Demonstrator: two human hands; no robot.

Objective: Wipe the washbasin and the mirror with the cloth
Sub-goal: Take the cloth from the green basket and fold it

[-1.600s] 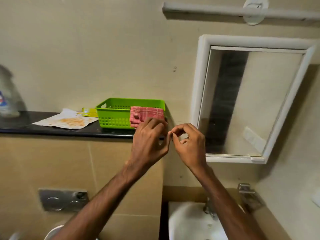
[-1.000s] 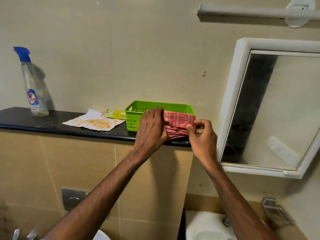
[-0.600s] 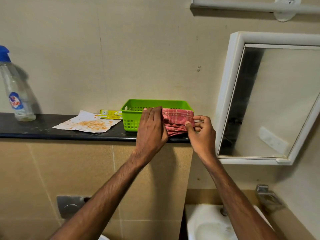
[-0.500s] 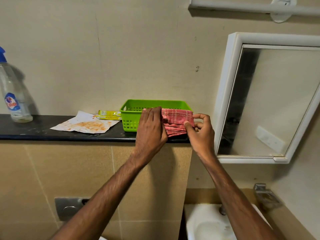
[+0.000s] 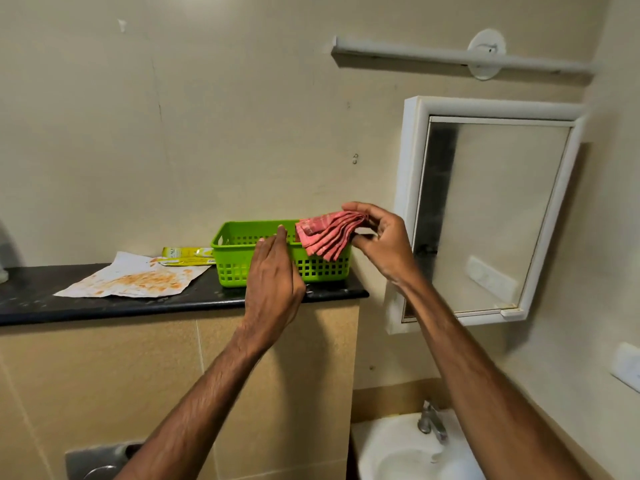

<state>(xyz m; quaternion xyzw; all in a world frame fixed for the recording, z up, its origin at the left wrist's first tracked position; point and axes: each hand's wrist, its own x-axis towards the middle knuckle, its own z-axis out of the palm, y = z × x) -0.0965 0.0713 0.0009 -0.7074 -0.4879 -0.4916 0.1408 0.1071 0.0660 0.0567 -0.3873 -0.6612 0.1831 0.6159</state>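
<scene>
At centre frame a person's right hand pinches a folded red checked cloth between thumb and fingers, just above the right end of a green plastic basket, while the left hand, fingers straight and together, is raised before the basket's front wall. The basket stands at the right end of a black ledge, which stops just short of the white-framed mirror, with the washbasin at lower right. Print on the yellow sachet behind the stained paper is too blurred to read.
</scene>
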